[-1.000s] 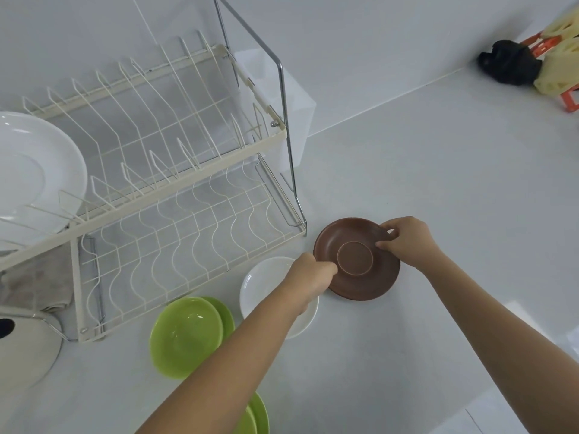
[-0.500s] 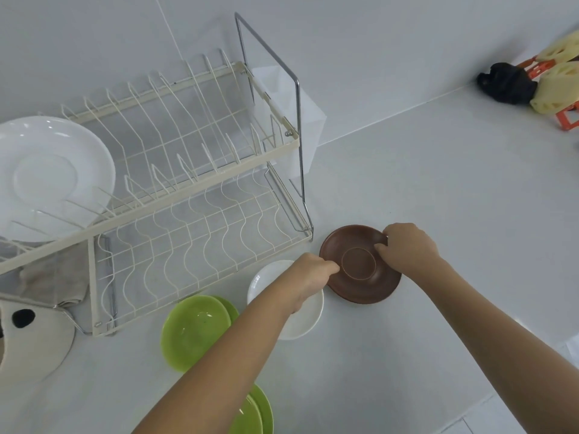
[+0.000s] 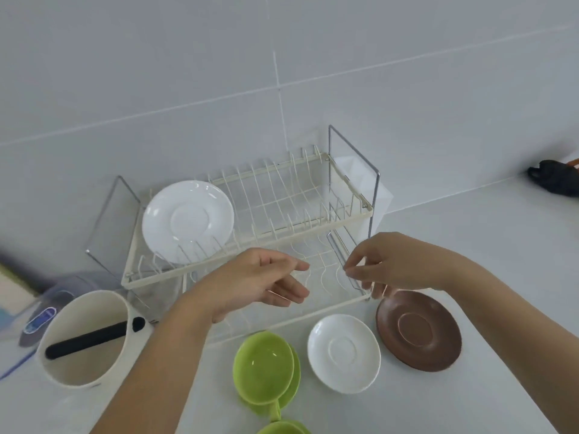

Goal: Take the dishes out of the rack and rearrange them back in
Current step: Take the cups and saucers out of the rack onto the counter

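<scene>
A cream two-tier wire dish rack (image 3: 341, 214) stands against the wall. One white plate (image 3: 188, 220) leans upright in its upper tier at the left. On the counter in front lie a brown saucer (image 3: 419, 332), a white saucer (image 3: 344, 352) and green bowls (image 3: 264, 371) stacked together. My left hand (image 3: 260, 280) hovers empty over the lower tier, fingers apart. My right hand (image 3: 394, 261) is at the rack's right end, fingertips pinched near the wire; I cannot tell if they touch it.
A cream pot with a black handle (image 3: 84, 339) stands at the left of the rack. A blurred plastic container (image 3: 44, 314) lies further left. A black object (image 3: 554, 180) sits far right by the wall. Another green bowl (image 3: 282, 429) shows at the bottom edge.
Both hands have let go of the brown saucer, which now lies on the counter, and have risen to the rack's lower tier. The view has swung left and up.
</scene>
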